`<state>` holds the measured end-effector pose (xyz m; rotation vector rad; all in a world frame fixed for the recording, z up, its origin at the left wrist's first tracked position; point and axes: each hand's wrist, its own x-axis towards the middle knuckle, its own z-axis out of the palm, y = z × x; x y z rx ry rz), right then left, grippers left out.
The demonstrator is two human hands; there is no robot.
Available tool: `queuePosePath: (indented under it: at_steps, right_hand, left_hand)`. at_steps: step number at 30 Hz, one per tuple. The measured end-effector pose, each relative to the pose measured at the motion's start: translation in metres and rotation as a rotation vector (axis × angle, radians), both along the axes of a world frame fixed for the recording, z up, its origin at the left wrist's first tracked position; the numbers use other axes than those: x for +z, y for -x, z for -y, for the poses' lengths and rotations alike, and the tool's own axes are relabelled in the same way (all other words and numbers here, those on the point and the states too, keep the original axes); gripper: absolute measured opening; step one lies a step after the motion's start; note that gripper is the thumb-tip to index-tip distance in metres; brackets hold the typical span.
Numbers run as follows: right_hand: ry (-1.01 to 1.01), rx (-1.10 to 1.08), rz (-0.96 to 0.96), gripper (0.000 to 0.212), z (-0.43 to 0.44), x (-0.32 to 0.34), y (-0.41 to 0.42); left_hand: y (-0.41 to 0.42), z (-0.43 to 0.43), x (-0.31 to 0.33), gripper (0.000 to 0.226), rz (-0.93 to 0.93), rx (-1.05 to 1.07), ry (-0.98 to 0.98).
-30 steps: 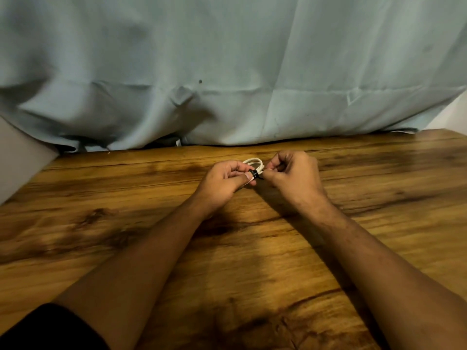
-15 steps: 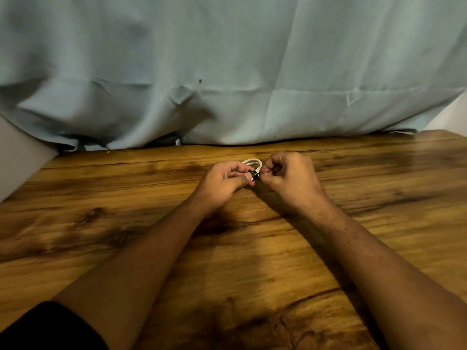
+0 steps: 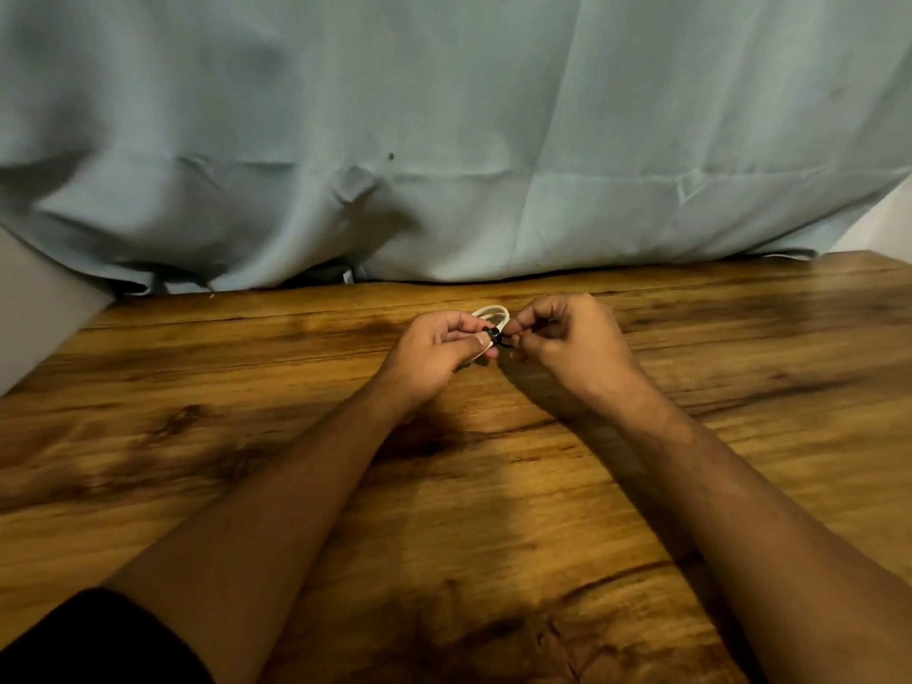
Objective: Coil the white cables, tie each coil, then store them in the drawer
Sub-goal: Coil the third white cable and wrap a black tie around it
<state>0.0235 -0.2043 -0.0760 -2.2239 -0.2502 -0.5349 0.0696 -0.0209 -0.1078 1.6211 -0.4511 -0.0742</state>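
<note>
Most of the white coil is buried behind the left hand, and the black tie is too tiny to read. Sleeve cropped at 7 o'clock.

A: What moved?
B: Little. Right hand crept in toward left hand, then the fingertips parted slightly.
A: Tie?
B: More of it shows in the gap now, looped round the coil.
</note>
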Motion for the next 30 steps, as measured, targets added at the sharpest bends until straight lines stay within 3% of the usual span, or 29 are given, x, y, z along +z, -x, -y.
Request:
queuePosePath:
  at_steps: [5, 23, 30]
  right_hand:
    - [0.024, 0.024, 0.05, 0.027, 0.001, -0.002, 0.0]
    - [0.255, 0.015, 0.167, 0.022, -0.001, -0.003, 0.002]
    - [0.125, 0.078, 0.169, 0.017, 0.0, -0.003, 0.001]
  left_hand:
    - [0.001, -0.001, 0.002, 0.017, -0.002, -0.037, -0.028]
    - [0.009, -0.004, 0.011, 0.022, 0.02, -0.06, -0.085]
    - [0.007, -0.005, 0.01, 0.018, -0.008, -0.056, -0.039]
